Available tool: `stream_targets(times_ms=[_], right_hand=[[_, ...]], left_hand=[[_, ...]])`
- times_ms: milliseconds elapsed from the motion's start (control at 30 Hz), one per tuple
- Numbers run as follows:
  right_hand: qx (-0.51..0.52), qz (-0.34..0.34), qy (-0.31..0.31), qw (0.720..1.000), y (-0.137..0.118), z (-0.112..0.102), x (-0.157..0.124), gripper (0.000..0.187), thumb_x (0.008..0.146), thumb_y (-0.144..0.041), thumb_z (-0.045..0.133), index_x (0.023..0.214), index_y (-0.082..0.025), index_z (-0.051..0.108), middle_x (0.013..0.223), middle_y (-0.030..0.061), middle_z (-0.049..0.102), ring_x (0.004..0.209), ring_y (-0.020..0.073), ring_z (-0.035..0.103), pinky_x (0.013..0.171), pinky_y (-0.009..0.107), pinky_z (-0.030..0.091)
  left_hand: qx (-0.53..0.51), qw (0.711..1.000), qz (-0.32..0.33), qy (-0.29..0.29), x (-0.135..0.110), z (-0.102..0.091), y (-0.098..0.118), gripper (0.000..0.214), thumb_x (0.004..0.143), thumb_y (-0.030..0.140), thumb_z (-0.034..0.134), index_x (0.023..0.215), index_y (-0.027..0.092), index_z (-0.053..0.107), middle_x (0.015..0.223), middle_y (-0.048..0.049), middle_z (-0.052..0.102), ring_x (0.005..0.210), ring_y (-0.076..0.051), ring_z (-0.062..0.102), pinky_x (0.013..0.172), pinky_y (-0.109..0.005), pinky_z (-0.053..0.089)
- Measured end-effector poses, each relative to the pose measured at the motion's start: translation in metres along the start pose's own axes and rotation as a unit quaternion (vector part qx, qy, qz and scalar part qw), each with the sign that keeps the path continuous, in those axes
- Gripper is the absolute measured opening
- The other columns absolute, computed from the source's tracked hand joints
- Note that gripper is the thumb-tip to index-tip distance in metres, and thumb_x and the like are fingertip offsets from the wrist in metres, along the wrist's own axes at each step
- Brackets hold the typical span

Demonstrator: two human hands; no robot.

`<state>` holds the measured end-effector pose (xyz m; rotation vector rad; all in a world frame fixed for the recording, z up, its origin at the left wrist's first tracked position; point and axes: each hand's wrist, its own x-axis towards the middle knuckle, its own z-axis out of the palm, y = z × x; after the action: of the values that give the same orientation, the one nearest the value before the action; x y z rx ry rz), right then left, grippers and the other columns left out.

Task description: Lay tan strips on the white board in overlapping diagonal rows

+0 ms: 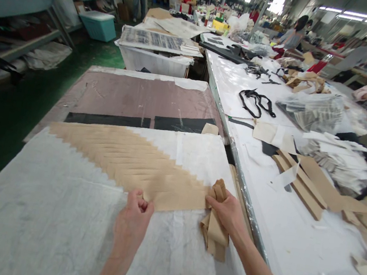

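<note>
Tan fabric strips [131,157] lie overlapped in a slanting, stepped row on the white-covered table [51,223]. My left hand [135,213] pinches the near left corner of the closest tan strip. At that strip's right end, my right hand [224,209] is closed round a folded bundle of tan fabric strips [218,236], whose loose ends hang down onto the white cover. The right thumb lies by the corner of the closest strip; whether it also grips that corner I cannot tell.
Two dark strips [109,120] lie beyond the row. To the right, a metal-edged table [246,198] bears a black cord [256,103], tan pieces [301,184] and white fabric stacks [336,164]. A white bin [152,62] stands ahead. Several people work farther off.
</note>
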<state>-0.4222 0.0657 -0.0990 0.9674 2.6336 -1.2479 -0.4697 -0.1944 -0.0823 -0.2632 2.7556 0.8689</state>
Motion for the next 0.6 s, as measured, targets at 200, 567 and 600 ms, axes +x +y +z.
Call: stream_targets(times_ms=[200, 567, 600], right_hand=[[-0.080, -0.004, -0.006, 0.997, -0.006, -0.002, 0.005, 0.029, 0.070, -0.040, 0.066, 0.092, -0.021, 0.065, 0.079, 0.0031, 0.071, 0.077, 0.0220, 0.064, 0.065, 0.028, 0.041], [-0.127, -0.021, -0.025, 0.991, 0.003, -0.003, 0.009, 0.035, 0.072, -0.046, 0.061, 0.093, -0.019, 0.067, 0.074, 0.0063, 0.071, 0.070, 0.0236, 0.064, 0.059, 0.029, 0.039], [-0.131, -0.020, -0.028, 0.991, 0.003, -0.003, 0.009, 0.036, 0.072, -0.047, 0.061, 0.093, -0.018, 0.067, 0.074, 0.0065, 0.071, 0.070, 0.0236, 0.064, 0.059, 0.029, 0.039]], left_hand=[[0.101, 0.995, 0.019, -0.014, -0.001, -0.001, 0.005, 0.028, 0.086, 0.028, 0.047, 0.113, 0.020, 0.046, 0.085, -0.0046, 0.068, 0.072, -0.021, 0.065, 0.059, -0.027, 0.040], [0.193, 0.929, 0.295, 0.112, -0.059, 0.051, 0.011, 0.038, 0.088, 0.022, 0.047, 0.124, 0.013, 0.055, 0.138, -0.0137, 0.050, 0.130, -0.027, 0.041, 0.103, -0.045, 0.040], [0.186, 0.932, 0.291, 0.111, -0.063, 0.056, 0.011, 0.042, 0.088, 0.029, 0.048, 0.127, 0.012, 0.053, 0.141, -0.0148, 0.047, 0.133, -0.028, 0.038, 0.105, -0.048, 0.038]])
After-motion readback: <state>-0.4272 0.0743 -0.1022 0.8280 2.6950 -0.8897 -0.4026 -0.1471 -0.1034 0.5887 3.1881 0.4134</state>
